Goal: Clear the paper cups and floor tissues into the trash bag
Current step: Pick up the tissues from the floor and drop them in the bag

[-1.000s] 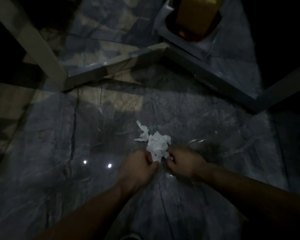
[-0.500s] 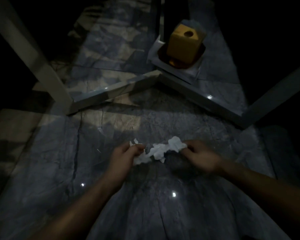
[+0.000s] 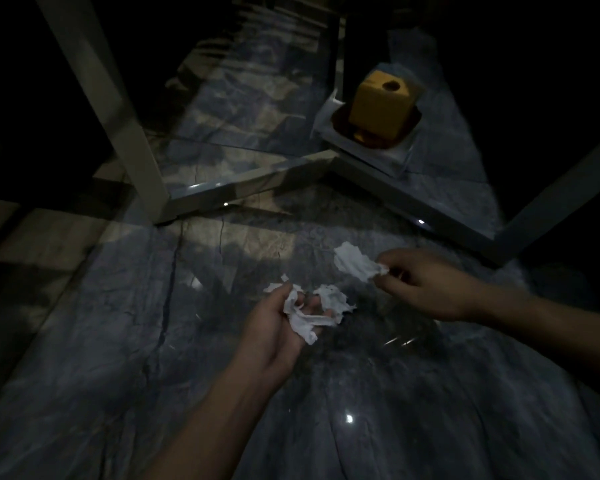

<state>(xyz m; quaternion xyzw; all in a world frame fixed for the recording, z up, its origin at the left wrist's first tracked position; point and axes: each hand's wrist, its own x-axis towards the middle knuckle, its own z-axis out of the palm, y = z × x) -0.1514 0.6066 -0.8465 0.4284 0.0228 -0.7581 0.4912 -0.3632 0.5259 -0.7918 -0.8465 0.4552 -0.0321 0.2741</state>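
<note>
My left hand (image 3: 274, 327) is palm up above the dark marble floor, its fingers curled around crumpled white tissue (image 3: 309, 311) that spills over them. My right hand (image 3: 426, 282) is off to the right and slightly farther away, pinching a separate torn piece of white tissue (image 3: 357, 263) between thumb and fingers. The two tissue pieces are apart. No paper cup and no trash bag shows in this dim view.
A pale metal table frame (image 3: 243, 183) lies across the floor ahead, with an upright leg (image 3: 111, 109) at the left and a bar (image 3: 561, 188) at the right. Behind it a yellow box with a round hole (image 3: 381, 105) sits on a dark dish.
Both hands rose from the floor with the tissue. It was stretched between them half a second ago; now it has torn and the hands have moved apart.
</note>
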